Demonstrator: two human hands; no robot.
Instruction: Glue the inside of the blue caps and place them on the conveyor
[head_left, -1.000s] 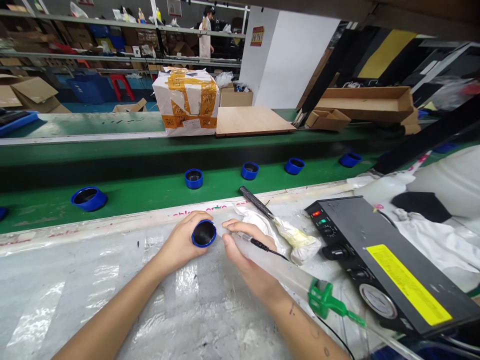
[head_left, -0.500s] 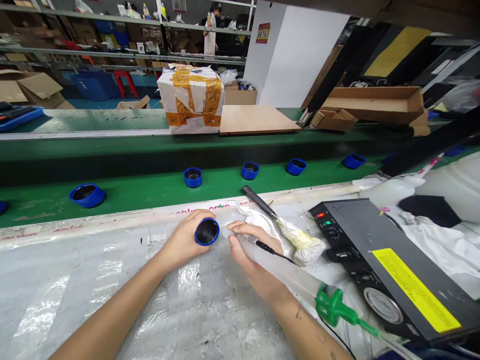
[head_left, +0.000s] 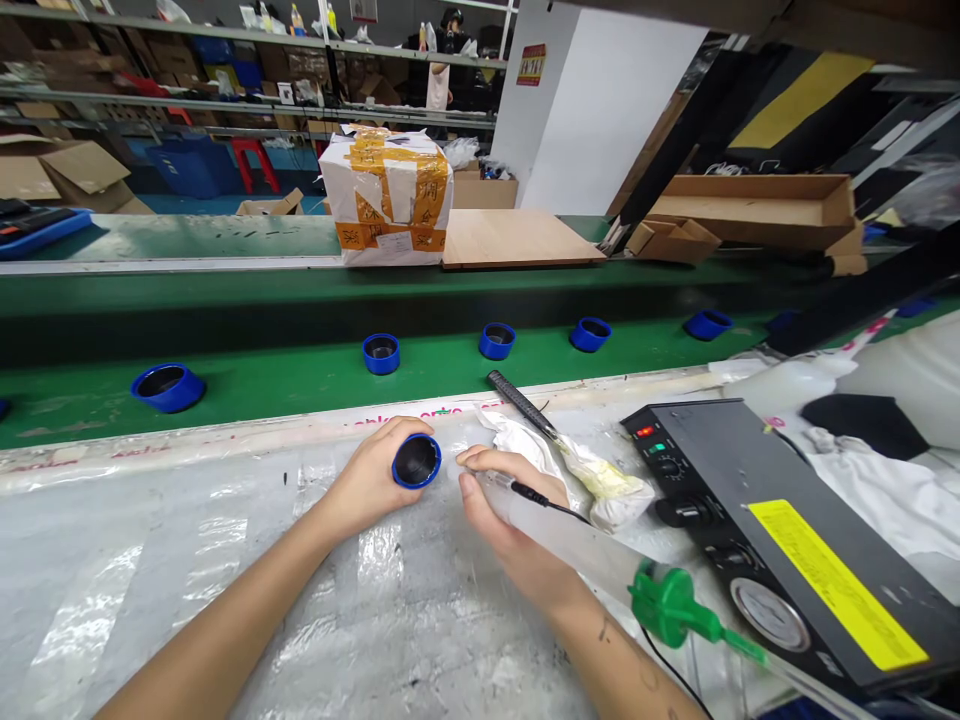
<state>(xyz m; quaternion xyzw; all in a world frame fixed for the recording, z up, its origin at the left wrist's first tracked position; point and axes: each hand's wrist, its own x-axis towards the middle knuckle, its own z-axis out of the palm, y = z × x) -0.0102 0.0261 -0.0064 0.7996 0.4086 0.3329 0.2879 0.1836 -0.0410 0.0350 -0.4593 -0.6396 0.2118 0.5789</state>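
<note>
My left hand [head_left: 373, 470] is wrapped round a blue cup-like part [head_left: 417, 461] with a black inside, its open end tilted towards me. Just right of it, my right hand [head_left: 514, 490] grips a translucent dispensing syringe [head_left: 570, 540] like a pen, its tip end close to the rim. Whether the tip touches the part I cannot tell. A green cap [head_left: 671, 603] with a tube closes the syringe's back end, and a black cable runs along its side. Beyond my hands, similar blue parts [head_left: 381, 353] stand spaced along the green conveyor belt [head_left: 300, 390].
A black dispenser box [head_left: 720, 440] with a lit red display and knobs sits at right. A dark-handled brush-like tool [head_left: 521, 403] lies on white cloth [head_left: 525, 440]. Across the belt stand a taped carton [head_left: 390, 200] and a wooden board [head_left: 517, 238]. A person [head_left: 439, 85] is far behind.
The blue parts on the belt have shifted slightly left. The held blue part has turned a little, showing more of its inside. Both hands keep their grips, and the view has moved slightly.
</note>
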